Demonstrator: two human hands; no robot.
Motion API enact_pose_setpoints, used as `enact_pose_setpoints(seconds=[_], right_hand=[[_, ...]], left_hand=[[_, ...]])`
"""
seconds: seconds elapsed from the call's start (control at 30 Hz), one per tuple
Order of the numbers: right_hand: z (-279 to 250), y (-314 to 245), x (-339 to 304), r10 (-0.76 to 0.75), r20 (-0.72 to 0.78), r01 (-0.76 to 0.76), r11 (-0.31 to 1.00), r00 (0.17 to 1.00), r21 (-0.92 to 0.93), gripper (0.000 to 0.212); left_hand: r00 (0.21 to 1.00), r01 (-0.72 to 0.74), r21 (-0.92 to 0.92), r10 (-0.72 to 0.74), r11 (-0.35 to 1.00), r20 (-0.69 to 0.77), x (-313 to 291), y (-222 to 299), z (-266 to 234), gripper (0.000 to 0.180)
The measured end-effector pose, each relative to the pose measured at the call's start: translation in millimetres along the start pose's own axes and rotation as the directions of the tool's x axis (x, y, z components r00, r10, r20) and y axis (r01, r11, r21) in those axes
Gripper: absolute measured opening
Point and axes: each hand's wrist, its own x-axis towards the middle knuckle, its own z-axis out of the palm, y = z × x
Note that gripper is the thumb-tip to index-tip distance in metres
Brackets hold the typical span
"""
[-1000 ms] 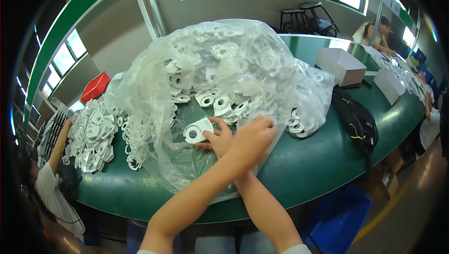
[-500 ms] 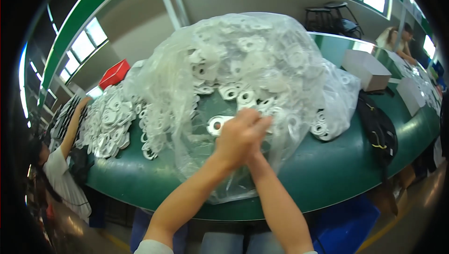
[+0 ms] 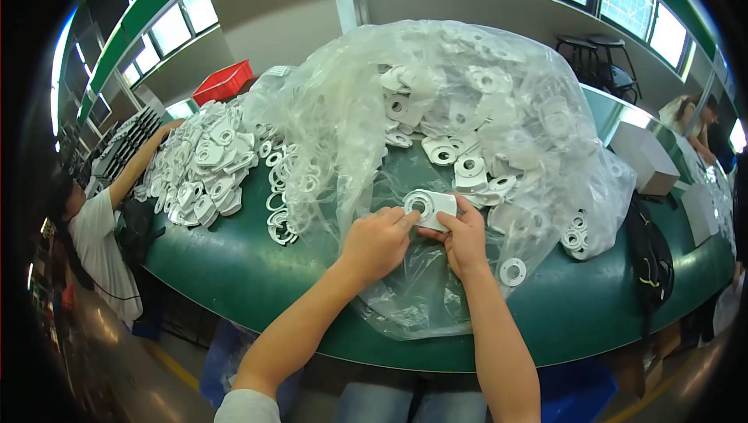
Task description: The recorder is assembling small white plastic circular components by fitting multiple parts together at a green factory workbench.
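Both hands meet over the front of a large clear plastic bag (image 3: 405, 306). Between them is a white flat part (image 3: 441, 205) with a round hole at one rounded end and a squarer other end. My right hand (image 3: 466, 244) grips the squarer end, thumb on top and fingers beneath. My left hand (image 3: 377, 245) is closed at the holed end, its fingertips pressed at the ring around the hole. Just beyond, more white holed parts (image 3: 471, 172) spill from the bag's mouth. A loose white ring (image 3: 513, 272) lies to the right of my right hand.
Left of the bag lie a heap of white parts (image 3: 210, 154) and several thin white rings (image 3: 280, 216) on the green table (image 3: 234, 267). A red bin (image 3: 224, 82) stands behind. On the right are a black bag (image 3: 648, 255) and a white box (image 3: 645, 156). A co-worker (image 3: 105, 240) reaches in at left.
My hands, bunched together and blurred before, are now side by side with the white part held between them. The loose ring at right now shows. The whole view has shifted.
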Motion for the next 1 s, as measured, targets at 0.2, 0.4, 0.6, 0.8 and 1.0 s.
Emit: enact_pose_setpoints(seconds=[0.2, 0.4, 0.6, 0.8, 1.0], right_hand=[[-4.9, 4.2, 3.6, -0.116, -0.023, 0.110, 0.976, 0.993, -0.189, 0.027], [-8.4, 0.0, 0.5, -0.104, -0.031, 0.093, 0.962, 0.994, -0.255, 0.028], [3.1, -2.8, -4.3, -0.079, -0.064, 0.062, 0.968, 0.995, -0.244, 0.025], [-0.2, -4.0, -3.7, -0.083, -0.044, 0.070, 0.967, 0.996, -0.245, 0.024], [-5.4, -4.6, -5.6, -0.080, -0.045, 0.068, 0.974, 0.996, -0.215, 0.026]], left_hand=[[0.995, -0.021, 0.062, 0.015, 0.998, 0.097, -3.9, 7.4, 5.7, 0.040], [0.983, -0.177, -0.195, 0.182, 0.965, 0.007, -1.5, -18.2, -22.8, 0.034], [0.540, 0.666, -0.298, -0.718, 0.683, -0.438, -37.4, -130.7, -90.1, 0.013], [0.355, 0.928, 0.040, -0.846, 0.370, -0.398, -65.7, -159.6, -62.3, 0.013], [0.246, 0.956, -0.072, -0.911, 0.284, -0.332, -61.4, -158.2, -77.0, 0.008]])
